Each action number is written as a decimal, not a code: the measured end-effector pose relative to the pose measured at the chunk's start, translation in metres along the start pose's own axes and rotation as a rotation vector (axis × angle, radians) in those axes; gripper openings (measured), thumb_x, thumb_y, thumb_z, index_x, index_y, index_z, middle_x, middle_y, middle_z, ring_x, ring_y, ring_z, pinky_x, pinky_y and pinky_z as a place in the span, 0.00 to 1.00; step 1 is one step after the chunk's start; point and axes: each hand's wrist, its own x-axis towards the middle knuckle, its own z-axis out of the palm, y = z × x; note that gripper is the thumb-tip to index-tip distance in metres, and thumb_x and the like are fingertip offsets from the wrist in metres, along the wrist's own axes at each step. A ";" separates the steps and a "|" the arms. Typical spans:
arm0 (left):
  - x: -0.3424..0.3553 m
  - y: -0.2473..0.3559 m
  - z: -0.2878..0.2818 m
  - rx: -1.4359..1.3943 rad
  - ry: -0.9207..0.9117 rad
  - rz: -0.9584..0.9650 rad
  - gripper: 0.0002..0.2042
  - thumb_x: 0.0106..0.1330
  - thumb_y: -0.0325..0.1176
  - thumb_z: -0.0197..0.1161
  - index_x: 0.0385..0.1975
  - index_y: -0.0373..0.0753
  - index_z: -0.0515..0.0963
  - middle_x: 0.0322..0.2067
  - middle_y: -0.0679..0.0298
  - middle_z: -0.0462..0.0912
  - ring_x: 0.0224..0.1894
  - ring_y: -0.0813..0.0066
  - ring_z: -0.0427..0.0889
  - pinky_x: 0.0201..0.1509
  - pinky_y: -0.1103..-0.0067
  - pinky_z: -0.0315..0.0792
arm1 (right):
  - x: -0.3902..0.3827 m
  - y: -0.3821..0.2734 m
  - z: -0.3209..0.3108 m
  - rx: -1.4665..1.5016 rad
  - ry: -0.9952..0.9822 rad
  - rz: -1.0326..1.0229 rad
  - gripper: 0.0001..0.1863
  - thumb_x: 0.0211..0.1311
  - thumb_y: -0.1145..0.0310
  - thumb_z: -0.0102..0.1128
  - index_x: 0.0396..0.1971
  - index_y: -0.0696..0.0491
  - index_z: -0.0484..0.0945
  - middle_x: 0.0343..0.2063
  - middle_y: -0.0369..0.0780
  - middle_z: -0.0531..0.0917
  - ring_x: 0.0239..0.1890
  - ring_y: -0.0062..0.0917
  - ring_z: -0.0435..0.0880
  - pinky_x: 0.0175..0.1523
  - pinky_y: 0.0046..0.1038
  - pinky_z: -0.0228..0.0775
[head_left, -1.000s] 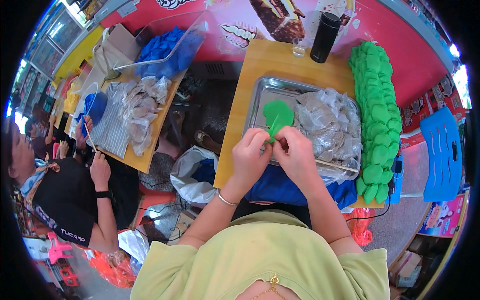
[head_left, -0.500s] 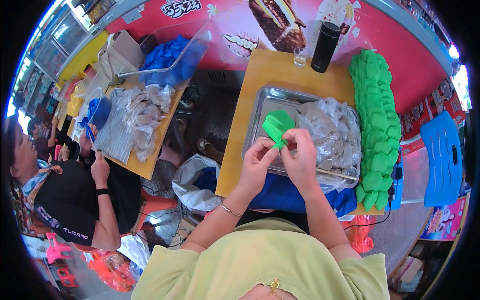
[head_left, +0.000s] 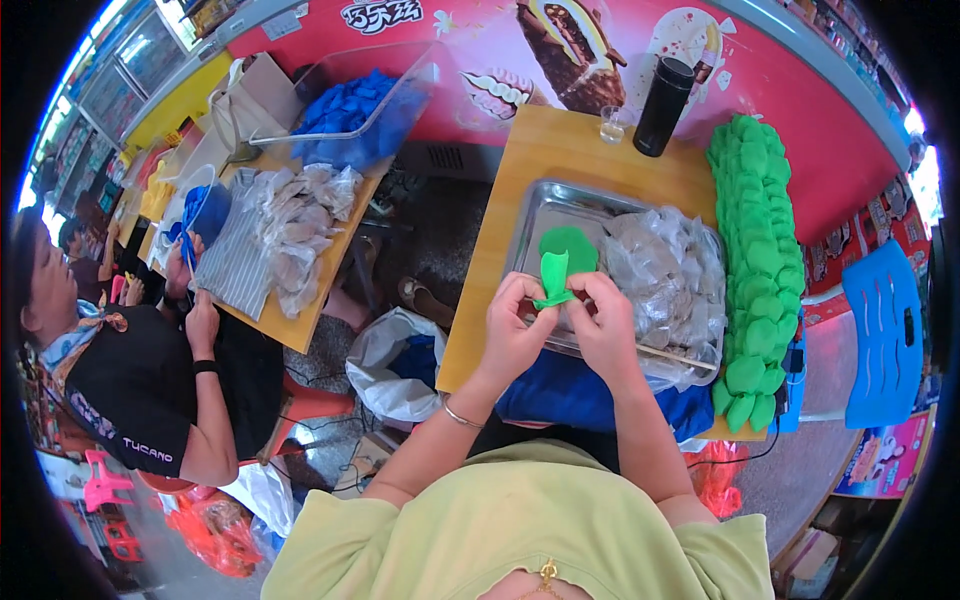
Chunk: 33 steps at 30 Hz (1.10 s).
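Observation:
Between my two hands, over the near left part of a shiny metal tray [head_left: 530, 215], is a bright green cloth piece [head_left: 555, 268]. A folded flap of it stands up in the middle, and a rounded green part shows behind. My left hand [head_left: 514, 322] pinches the gathered lower edge on one side. The other side of that edge is pinched by my right hand [head_left: 606, 318], fingertips close to the left ones. Clear plastic bags [head_left: 662, 280] with brownish contents fill the tray's right part. A thin wooden stick [head_left: 680, 358] lies along its near edge.
A long pile of stacked green cloth pieces [head_left: 755, 270] runs along the table's right side. A black flask [head_left: 664, 105] and a small glass [head_left: 612, 125] stand at the back. At left, a co-worker [head_left: 150, 380] handles blue material beside a clear bin [head_left: 400, 90] of blue pieces.
My hands have moved slightly apart and turned at the gathered edge. The green piece, earlier a rounded bulge leaning left, now shows an upright folded flap. The whole view has shifted a little.

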 end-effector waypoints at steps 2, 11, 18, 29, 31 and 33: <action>0.000 -0.001 0.001 0.006 0.044 -0.089 0.05 0.59 0.21 0.56 0.30 0.34 0.67 0.30 0.68 0.71 0.32 0.84 0.71 0.36 0.86 0.68 | -0.001 -0.004 -0.002 -0.093 -0.068 0.025 0.05 0.53 0.80 0.56 0.32 0.60 0.75 0.25 0.37 0.75 0.24 0.17 0.74 0.27 0.20 0.64; 0.000 0.001 0.006 0.050 0.162 -0.092 0.04 0.61 0.25 0.58 0.34 0.34 0.73 0.30 0.67 0.71 0.31 0.83 0.71 0.33 0.87 0.67 | -0.005 -0.013 0.003 -0.284 0.006 -0.097 0.07 0.49 0.77 0.59 0.30 0.55 0.76 0.27 0.40 0.78 0.25 0.30 0.79 0.30 0.28 0.69; 0.000 0.001 -0.002 -0.219 -0.131 -0.042 0.04 0.61 0.24 0.57 0.33 0.34 0.72 0.34 0.68 0.65 0.35 0.85 0.67 0.37 0.88 0.64 | -0.003 -0.008 0.005 -0.290 0.216 -0.109 0.09 0.48 0.78 0.58 0.31 0.54 0.75 0.28 0.41 0.79 0.25 0.31 0.79 0.30 0.29 0.70; 0.003 0.002 0.003 -0.251 -0.053 -0.051 0.04 0.58 0.20 0.56 0.28 0.34 0.68 0.34 0.67 0.68 0.34 0.85 0.69 0.37 0.87 0.67 | -0.005 0.003 0.001 0.243 -0.063 0.179 0.05 0.57 0.79 0.54 0.34 0.58 0.74 0.26 0.36 0.78 0.28 0.16 0.75 0.33 0.21 0.68; 0.001 0.002 0.007 -0.186 -0.005 -0.120 0.03 0.58 0.21 0.55 0.27 0.34 0.68 0.33 0.67 0.69 0.33 0.85 0.69 0.36 0.87 0.68 | -0.006 0.004 -0.001 0.231 -0.015 0.134 0.05 0.57 0.78 0.54 0.34 0.58 0.74 0.28 0.36 0.77 0.28 0.15 0.74 0.33 0.20 0.67; -0.002 0.002 0.009 -0.156 0.039 -0.114 0.03 0.59 0.21 0.55 0.27 0.34 0.68 0.32 0.66 0.70 0.32 0.85 0.70 0.34 0.87 0.68 | -0.008 0.003 -0.005 0.238 -0.020 0.142 0.05 0.58 0.78 0.55 0.34 0.58 0.74 0.29 0.36 0.77 0.28 0.15 0.74 0.33 0.20 0.66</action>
